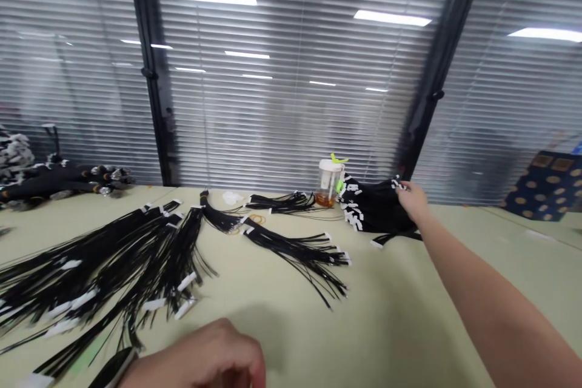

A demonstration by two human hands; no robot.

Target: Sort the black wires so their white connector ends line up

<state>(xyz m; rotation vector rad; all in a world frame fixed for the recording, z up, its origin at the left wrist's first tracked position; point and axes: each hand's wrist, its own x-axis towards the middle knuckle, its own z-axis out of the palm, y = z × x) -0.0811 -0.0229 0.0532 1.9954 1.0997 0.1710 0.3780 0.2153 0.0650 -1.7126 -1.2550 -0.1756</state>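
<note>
One pile of black cables (382, 206): it lies close to the far edge of the table, right of the middle, with many white ends on its left side.
Right hand (413, 199): it reaches with a stretched arm and touches the pile's upper right corner; whether the fingers are closed on some cable, I cannot tell.
Left hand (222, 348): near the bottom of the view, fingers curled inward; their inside is hidden, so I cannot tell if something is held.
Room for moving: plain tabletop (364, 327) shows between both arms, and also right of the right arm.
Far edge: window blinds (282, 103) stand just behind the pile.
In the way: a lidded cup (328, 185) with amber liquid stands just left of the pile.
Left side: fanned cable bundles (104, 248) cover much tabletop.
Right side: a dark blue dotted item (543, 188) stands well apart.
</note>
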